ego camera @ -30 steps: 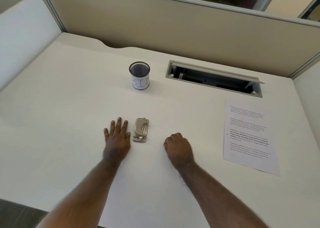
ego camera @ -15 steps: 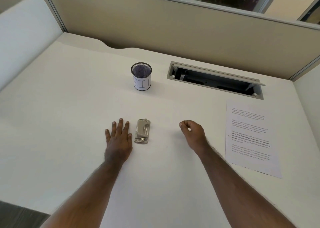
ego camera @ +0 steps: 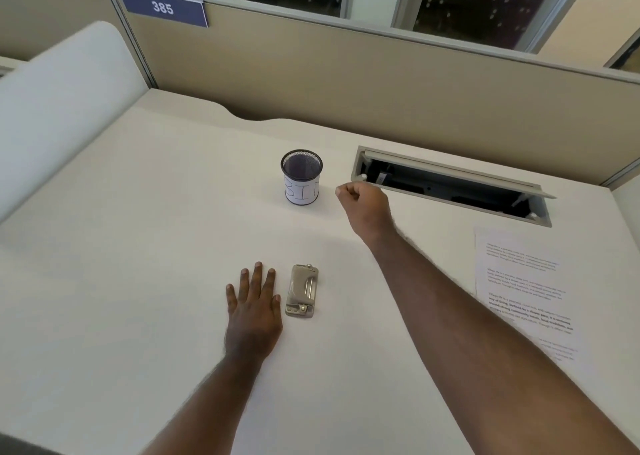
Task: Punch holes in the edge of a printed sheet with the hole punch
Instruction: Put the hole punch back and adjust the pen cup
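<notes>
Left hand [ego camera: 254, 311] flat on the desk [ego camera: 121, 281] at lower centre, fingers spread, holding nothing, and the hole punch [ego camera: 302, 290] sits just beside its fingertips, not touching. Right hand [ego camera: 363, 202] is curled in a loose fist, empty, and it has moved up from beside the punch to next to the mesh cup [ego camera: 301, 177]. Printed sheet [ego camera: 523, 292] lies flat at the right edge; punch is small, dull metal, rectangular
</notes>
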Available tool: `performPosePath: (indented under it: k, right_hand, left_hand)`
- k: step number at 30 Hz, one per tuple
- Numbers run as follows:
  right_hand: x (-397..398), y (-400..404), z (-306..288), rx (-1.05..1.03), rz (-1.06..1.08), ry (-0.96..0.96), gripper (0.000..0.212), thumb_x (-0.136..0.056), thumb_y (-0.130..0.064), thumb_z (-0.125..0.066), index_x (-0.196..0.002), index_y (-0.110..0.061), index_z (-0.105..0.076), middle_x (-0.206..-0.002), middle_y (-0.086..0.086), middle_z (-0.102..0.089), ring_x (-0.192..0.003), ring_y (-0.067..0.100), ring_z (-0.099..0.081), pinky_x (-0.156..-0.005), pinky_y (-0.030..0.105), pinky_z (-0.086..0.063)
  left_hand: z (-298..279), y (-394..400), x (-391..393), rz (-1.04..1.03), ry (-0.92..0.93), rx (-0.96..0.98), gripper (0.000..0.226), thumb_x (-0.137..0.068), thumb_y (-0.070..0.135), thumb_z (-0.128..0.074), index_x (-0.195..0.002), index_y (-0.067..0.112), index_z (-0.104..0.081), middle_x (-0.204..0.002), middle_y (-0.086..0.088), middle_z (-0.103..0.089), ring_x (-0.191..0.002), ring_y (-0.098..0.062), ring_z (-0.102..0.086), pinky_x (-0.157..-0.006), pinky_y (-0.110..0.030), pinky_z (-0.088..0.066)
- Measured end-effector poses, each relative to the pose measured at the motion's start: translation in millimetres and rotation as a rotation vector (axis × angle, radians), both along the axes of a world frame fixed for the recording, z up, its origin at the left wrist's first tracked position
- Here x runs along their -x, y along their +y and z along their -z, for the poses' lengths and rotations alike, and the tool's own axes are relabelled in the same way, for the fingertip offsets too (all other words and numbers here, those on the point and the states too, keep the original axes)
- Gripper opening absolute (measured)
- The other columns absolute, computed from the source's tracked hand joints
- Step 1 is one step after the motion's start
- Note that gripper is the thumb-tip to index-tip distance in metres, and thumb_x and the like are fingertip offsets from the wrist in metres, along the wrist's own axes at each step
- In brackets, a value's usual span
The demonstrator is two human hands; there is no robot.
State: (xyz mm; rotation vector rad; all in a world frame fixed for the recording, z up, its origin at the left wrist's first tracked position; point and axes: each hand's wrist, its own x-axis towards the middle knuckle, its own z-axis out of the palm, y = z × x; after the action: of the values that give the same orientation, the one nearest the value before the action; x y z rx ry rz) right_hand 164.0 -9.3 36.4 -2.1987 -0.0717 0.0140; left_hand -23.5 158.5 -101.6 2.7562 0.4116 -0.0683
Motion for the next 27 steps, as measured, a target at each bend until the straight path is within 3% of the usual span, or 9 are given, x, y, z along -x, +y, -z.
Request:
performPosePath:
  k: [5,9,13,15,18,23,27]
  right_hand:
    - [-45,44,-22,0.089,-0.025,-0.017,0.025,-0.091,-0.030,-0.056,-0.084,-0.013,-0.072,-0.084,0.004,-0.074,-0.082,0.025,-0.066,-0.071,0.035,-0.053]
    - [-62,67,-26,0.185,-0.043,0.006,0.032,-0.092,-0.028,-0.055,-0.064,-0.013,-0.058,-0.072,0.003,-0.064,-0.073,0.027,-0.056,-0.062,0.030,-0.043]
    - [-70,77,-27,0.282,-0.092,0.064,0.020,-0.088,-0.017,-0.056,-0.070,-0.015,-0.065,-0.078,0.006,-0.066,-0.077,0.032,-0.057,-0.069,0.030,-0.049]
    - [-71,80,-29,0.258,-0.083,0.069,0.012,-0.088,-0.018,-0.061,-0.085,-0.017,-0.073,-0.092,0.006,-0.074,-0.087,0.031,-0.065,-0.080,0.035,-0.056]
    - [-72,82,-31,0.233,-0.071,0.048,0.009,-0.087,-0.021,-0.063,-0.086,-0.020,-0.072,-0.095,0.003,-0.075,-0.089,0.028,-0.069,-0.080,0.036,-0.057]
    - [-75,76,-27,0.166,-0.174,0.130,0.021,-0.091,-0.013,-0.057,-0.103,-0.014,-0.074,-0.109,0.009,-0.074,-0.098,0.030,-0.070,-0.090,0.039,-0.056]
    - [-66,64,-29,0.035,-0.177,0.096,0.018,-0.088,-0.013,-0.060,-0.100,-0.012,-0.073,-0.090,0.003,-0.072,-0.088,0.028,-0.074,-0.073,0.032,-0.054]
  left_hand:
    - [1,3,0,0.000,-0.013,0.001,0.058,-0.096,0.038,-0.021,-0.153,0.027,-0.022,-0.165,0.002,-0.008,-0.153,-0.023,-0.003,-0.122,-0.050,-0.003]
    - [4,3,0,0.005,-0.023,-0.009,0.060,-0.095,0.041,-0.015,-0.153,0.027,-0.023,-0.165,0.002,-0.009,-0.153,-0.023,-0.004,-0.122,-0.049,-0.003]
    - [5,3,0,0.008,-0.027,-0.019,0.060,-0.095,0.040,-0.016,-0.153,0.027,-0.023,-0.165,0.002,-0.010,-0.152,-0.023,-0.005,-0.121,-0.049,-0.002]
    - [5,3,0,0.009,-0.031,-0.017,0.059,-0.095,0.039,-0.017,-0.153,0.026,-0.024,-0.165,0.002,-0.011,-0.152,-0.024,-0.006,-0.121,-0.049,-0.003]
    - [5,3,1,0.010,-0.024,-0.028,0.059,-0.096,0.040,-0.017,-0.153,0.027,-0.021,-0.165,0.002,-0.010,-0.153,-0.023,-0.005,-0.121,-0.049,-0.002]
    - [5,3,1,0.011,-0.018,-0.024,0.058,-0.096,0.039,-0.018,-0.152,0.027,-0.023,-0.165,0.001,-0.012,-0.152,-0.024,-0.007,-0.121,-0.049,-0.003]
    - [3,3,1,0.014,-0.007,-0.016,0.059,-0.095,0.040,-0.017,-0.152,0.027,-0.023,-0.165,0.001,-0.011,-0.152,-0.024,-0.007,-0.121,-0.050,-0.003]
